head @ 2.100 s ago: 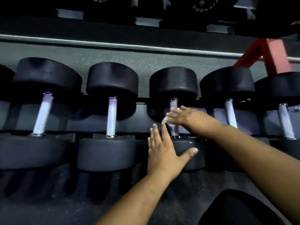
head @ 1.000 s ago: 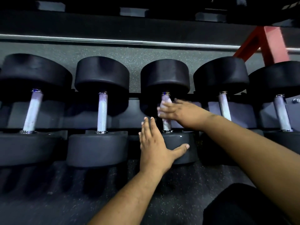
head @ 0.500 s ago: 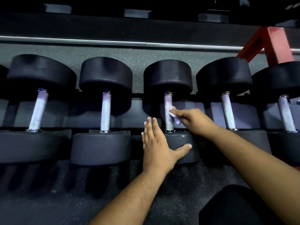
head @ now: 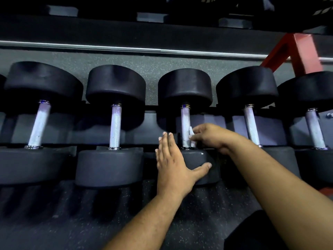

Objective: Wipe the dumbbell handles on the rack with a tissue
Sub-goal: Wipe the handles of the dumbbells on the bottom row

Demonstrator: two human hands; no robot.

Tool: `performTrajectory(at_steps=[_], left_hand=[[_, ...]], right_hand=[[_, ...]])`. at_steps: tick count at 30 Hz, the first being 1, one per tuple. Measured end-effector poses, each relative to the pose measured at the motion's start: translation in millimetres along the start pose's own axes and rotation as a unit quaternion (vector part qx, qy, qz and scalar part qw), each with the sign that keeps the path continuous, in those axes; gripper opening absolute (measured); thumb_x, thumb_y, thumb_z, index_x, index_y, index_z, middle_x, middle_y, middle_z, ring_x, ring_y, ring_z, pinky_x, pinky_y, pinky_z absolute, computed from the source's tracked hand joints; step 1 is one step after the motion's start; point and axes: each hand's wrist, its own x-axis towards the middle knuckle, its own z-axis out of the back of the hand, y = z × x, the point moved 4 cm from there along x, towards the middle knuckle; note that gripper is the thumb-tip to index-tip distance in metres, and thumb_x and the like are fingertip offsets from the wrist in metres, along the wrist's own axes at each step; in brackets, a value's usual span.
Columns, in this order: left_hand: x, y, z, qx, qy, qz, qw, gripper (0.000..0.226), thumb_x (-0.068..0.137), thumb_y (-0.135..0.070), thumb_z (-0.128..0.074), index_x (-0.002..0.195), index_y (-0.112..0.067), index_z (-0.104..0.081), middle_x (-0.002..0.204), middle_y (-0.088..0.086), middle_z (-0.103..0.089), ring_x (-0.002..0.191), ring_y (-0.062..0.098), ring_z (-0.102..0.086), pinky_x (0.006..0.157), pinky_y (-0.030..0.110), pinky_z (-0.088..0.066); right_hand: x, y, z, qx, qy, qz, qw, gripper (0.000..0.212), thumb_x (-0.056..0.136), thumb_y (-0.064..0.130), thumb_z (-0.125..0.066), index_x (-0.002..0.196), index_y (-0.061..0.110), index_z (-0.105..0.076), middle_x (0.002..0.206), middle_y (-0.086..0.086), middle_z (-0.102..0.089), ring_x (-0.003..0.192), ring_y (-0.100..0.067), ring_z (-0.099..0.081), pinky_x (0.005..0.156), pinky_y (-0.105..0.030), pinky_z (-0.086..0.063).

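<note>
Basically mid-wipe: right hand [head: 210,135] fingers pinching tissue [head: 191,135] against middle handle [head: 185,127], left hand [head: 173,163] flat, fingers together on near head [head: 201,163]. Next probably handle right of it [head: 251,126].

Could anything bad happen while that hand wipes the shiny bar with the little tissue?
Maybe. The right hand pinches only a small tissue against the low end of the handle, so the grip could slip and drop it between the weights. The handle looks rough, so the thin tissue might tear. The left hand lies flat on the near weight, next to the neighbouring dumbbell, so fingers could get pinched if the dumbbell rolls.
</note>
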Motion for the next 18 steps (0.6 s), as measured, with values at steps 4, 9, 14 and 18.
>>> performTrajectory(at_steps=[4, 9, 14, 18], left_hand=[[-1.3, -0.4, 0.1, 0.003, -0.004, -0.006, 1.000, 0.137, 0.062, -0.088, -0.051, 0.160, -0.014, 0.011, 0.169, 0.000, 0.014, 0.154, 0.013, 0.018, 0.127, 0.039, 0.003], [-1.5, -0.9, 1.5, -0.005, -0.010, 0.000, 1.000, 0.138, 0.061, -0.089, -0.050, 0.160, -0.015, 0.011, 0.169, -0.001, 0.014, 0.153, 0.012, 0.019, 0.127, 0.039, 0.001], [-0.4, 0.5, -0.5, 0.005, -0.014, -0.013, 1.000, 0.136, 0.062, -0.090, -0.049, 0.160, -0.017, 0.011, 0.169, -0.003, 0.013, 0.153, 0.010, 0.020, 0.127, 0.037, 0.003], [-0.2, 0.7, -1.4, 0.002, -0.023, -0.021, 1.000, 0.135, 0.063, -0.088, -0.052, 0.160, -0.015, 0.006, 0.170, -0.001, 0.008, 0.154, 0.010, 0.016, 0.126, 0.035, 0.003]], right_hand=[[13.6, 28.3, -5.8, 0.282, -0.069, 0.074, 0.954, 0.003, 0.093, 0.006, -0.060, 0.096, 0.008, -0.059, 0.085, -0.015, -0.060, 0.077, -0.023, -0.059, 0.077, -0.036, -0.046], [9.2, 13.4, 3.2, 0.295, 0.034, -0.047, 0.954, 0.002, 0.092, 0.014, -0.064, 0.094, 0.015, -0.063, 0.088, -0.001, -0.068, 0.071, -0.013, -0.063, 0.083, -0.031, -0.051], [22.8, 34.3, 4.2, 0.407, -0.046, -0.004, 0.912, 0.005, 0.094, 0.013, -0.062, 0.092, 0.011, -0.066, 0.076, -0.004, -0.066, 0.069, -0.017, -0.063, 0.076, -0.032, -0.055], [34.8, 39.7, -16.7, 0.390, -0.037, -0.011, 0.920, 0.004, 0.094, 0.011, -0.061, 0.093, 0.009, -0.064, 0.079, -0.010, -0.063, 0.067, -0.022, -0.062, 0.059, -0.029, -0.058]])
